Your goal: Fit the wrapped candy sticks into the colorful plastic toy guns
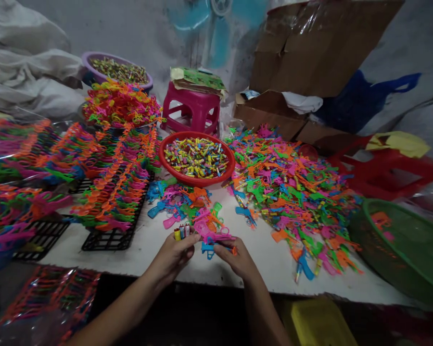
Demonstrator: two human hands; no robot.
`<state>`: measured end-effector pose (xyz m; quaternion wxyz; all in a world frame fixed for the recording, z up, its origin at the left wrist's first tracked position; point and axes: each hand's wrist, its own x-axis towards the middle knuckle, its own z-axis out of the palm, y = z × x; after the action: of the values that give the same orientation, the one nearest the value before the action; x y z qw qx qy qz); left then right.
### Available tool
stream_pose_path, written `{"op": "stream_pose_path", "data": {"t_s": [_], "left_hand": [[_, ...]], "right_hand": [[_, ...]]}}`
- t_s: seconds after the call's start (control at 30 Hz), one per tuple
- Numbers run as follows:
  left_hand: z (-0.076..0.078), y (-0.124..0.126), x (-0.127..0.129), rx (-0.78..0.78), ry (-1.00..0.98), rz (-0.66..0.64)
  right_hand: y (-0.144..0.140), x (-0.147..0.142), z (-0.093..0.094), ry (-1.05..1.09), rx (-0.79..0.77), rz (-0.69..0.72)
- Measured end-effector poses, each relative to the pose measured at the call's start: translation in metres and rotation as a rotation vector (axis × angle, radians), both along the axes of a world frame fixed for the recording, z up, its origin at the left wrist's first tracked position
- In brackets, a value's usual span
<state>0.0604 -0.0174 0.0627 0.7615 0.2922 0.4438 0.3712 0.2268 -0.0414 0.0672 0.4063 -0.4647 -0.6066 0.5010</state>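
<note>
My left hand (176,254) is closed around several small coloured tubes (182,231), their yellow, red and white ends sticking up by the thumb. My right hand (237,258) grips plastic toy guns: a pink toy gun (211,234) lies uppermost, and a blue toy gun (208,250) shows below it. The left fingertips meet the pink one's near end. Just beyond both hands is a small pile of loose toy guns (187,199). Behind that pile stands a red basin (161,156) full of similar small tubes.
A large heap of toy guns (285,182) covers the table's right side, beside a green basket (393,250). To the left, black racks (106,240) carry rows of toy guns. A magenta stool (193,103) and cardboard boxes (303,53) stand behind.
</note>
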Motion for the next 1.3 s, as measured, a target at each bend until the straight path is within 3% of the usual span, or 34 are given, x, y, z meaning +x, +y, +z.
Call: {"op": "stream_pose_path", "data": {"t_s": [0.1,0.2,0.4,0.57,0.67,0.9,1.0,1.3], "left_hand": [[-0.003,0.002,-0.002,0.043,0.009,0.014],[-0.002,0.007,-0.009,0.096,0.031,0.059],[0.008,0.009,-0.014,0.166,0.126,-0.080],[0.003,0.005,-0.006,0.211,0.235,0.131],[0.000,0.004,-0.007,0.249,0.237,0.143],[0.009,0.001,-0.015,0.488,0.434,0.040],[0.013,-0.002,-0.016,0.579,0.467,0.065],[0.024,-0.010,-0.018,0.790,0.563,0.037]], "right_hand": [[0.002,0.004,-0.002,0.009,-0.036,-0.077],[0.002,0.006,0.000,0.012,-0.125,-0.070],[0.006,0.003,-0.002,0.051,-0.289,-0.031],[0.009,-0.009,-0.018,0.287,-0.169,-0.397],[0.006,-0.013,-0.019,0.237,-0.088,-0.545],[0.001,-0.013,-0.009,0.184,0.011,-0.613],[0.002,-0.014,-0.009,0.213,0.024,-0.623],[0.001,-0.008,-0.015,0.358,0.156,-0.487]]}}
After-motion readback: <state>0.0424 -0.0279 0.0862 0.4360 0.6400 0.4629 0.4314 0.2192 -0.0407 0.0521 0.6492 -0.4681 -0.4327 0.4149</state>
